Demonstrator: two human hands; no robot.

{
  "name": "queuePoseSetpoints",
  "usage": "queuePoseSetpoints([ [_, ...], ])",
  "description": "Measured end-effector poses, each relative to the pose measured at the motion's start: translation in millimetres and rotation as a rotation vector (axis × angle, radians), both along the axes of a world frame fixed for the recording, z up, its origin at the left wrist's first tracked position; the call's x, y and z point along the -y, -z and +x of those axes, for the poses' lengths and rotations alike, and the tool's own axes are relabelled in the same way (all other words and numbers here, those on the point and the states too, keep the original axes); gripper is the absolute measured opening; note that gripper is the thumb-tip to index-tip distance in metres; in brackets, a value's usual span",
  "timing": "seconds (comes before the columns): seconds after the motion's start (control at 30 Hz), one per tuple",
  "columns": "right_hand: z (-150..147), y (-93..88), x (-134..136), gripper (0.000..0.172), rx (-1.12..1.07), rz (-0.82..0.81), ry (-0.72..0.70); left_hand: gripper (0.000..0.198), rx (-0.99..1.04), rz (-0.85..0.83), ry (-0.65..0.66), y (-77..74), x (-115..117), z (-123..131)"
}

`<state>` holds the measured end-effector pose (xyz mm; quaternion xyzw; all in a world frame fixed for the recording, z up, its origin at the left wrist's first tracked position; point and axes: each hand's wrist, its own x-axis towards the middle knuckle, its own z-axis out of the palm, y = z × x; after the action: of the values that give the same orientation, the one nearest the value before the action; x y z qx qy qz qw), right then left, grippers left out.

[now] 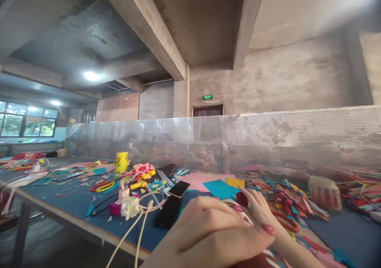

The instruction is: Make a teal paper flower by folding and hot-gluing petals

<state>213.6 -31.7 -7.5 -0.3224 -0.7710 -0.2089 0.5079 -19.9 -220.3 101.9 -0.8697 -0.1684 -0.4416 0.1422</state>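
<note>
My left hand [216,228] fills the lower middle, its fingers bent and pressed together with the thumb reaching right. What it grips is mostly hidden; a small red-and-white patterned piece [239,208] shows just beyond its knuckles. Close behind on the right is my right hand [263,210], its fingers stretched forward and slightly apart. By those fingertips sits a dark red rounded thing [242,199] I cannot identify. Past the hands lie blue paper [222,189], pink paper [196,180] and a yellow-orange sheet [236,182].
Two phones, one upper [179,189] and one lower [168,212], lie left of my hands. Nearby are a power plug with cables [130,207], scissors [102,186] and a yellow can [122,162]. Paper strips [293,198] and a clear container [324,192] stand right. A perforated metal screen [268,141] runs behind.
</note>
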Motion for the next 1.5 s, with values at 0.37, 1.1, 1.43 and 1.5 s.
queuePoseSetpoints([
  [0.37,1,-53.5,75,0.035,-0.271,-0.475,-0.516,0.041,0.222,-0.59,-0.077,43.6,-47,-24],
  [1.1,-35,-51.3,35,0.053,0.115,-0.573,0.095,0.048,0.261,-0.328,-0.45,115.0,-136,-5],
  [1.43,-57,-36.1,43,0.036,-0.213,-0.476,-0.538,0.041,0.158,-0.022,-0.578,124.5,-129,-1],
  [1.5,-62,-35.7,44,0.039,-0.379,-0.65,-0.587,0.042,0.149,0.04,-0.621,125.2,-126,-2],
])
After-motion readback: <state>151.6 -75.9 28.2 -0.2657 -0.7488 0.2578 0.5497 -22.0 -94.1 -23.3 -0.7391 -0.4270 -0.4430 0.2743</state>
